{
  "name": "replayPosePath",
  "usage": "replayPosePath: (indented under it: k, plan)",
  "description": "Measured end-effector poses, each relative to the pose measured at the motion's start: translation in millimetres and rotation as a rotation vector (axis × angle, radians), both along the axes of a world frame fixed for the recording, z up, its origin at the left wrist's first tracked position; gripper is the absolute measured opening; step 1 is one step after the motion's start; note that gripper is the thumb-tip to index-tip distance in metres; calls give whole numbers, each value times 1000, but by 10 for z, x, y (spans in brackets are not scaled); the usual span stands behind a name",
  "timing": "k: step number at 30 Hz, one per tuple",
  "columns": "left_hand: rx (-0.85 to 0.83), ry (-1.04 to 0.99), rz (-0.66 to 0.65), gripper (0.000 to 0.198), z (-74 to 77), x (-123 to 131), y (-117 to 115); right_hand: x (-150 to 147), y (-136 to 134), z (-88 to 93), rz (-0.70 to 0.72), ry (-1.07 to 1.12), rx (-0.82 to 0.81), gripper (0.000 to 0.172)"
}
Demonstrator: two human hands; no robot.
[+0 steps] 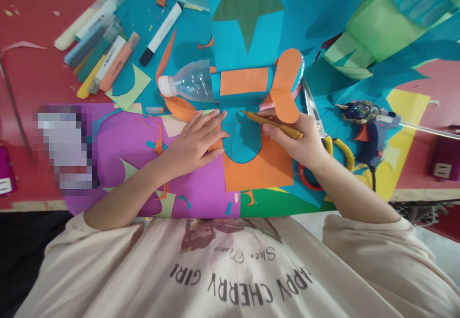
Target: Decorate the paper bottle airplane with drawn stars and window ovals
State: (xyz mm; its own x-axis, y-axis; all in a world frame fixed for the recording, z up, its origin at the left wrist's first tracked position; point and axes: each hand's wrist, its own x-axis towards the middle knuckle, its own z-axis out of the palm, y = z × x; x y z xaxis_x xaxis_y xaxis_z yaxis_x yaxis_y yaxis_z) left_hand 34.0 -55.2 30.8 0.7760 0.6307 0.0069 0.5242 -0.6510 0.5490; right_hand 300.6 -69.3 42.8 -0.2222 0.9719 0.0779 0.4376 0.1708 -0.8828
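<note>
My left hand lies flat with fingers stretched out, pressing down on a blue rounded paper shape that rests on an orange sheet. My right hand is closed around a yellow-brown pencil, whose tip points left onto the top edge of the blue shape. Just beyond my hands lies a clear plastic bottle on its side, wrapped in blue paper with an orange strip and orange fin-like pieces.
Several marker pens lie at the upper left. Scissors with yellow and red handles and a blue glue gun sit right of my right hand. Purple, green and blue paper sheets and scraps cover the red table.
</note>
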Motion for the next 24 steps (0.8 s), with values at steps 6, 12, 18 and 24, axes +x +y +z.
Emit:
replayPosePath:
  k: [6,12,18,24]
  plan:
    - [-30,3,12,30,13,13,2,0,27,-94,-12,-37,23,20]
    - [-30,-9,17,29,-3,9,1,-4,41,-124,-15,-51,45,22]
    - [1,-1,7,31,-7,1,1,9,35,-115,13,-70,49,21]
    - [-14,5,14,29,-11,4,2,17,13,-33,41,-89,38,19]
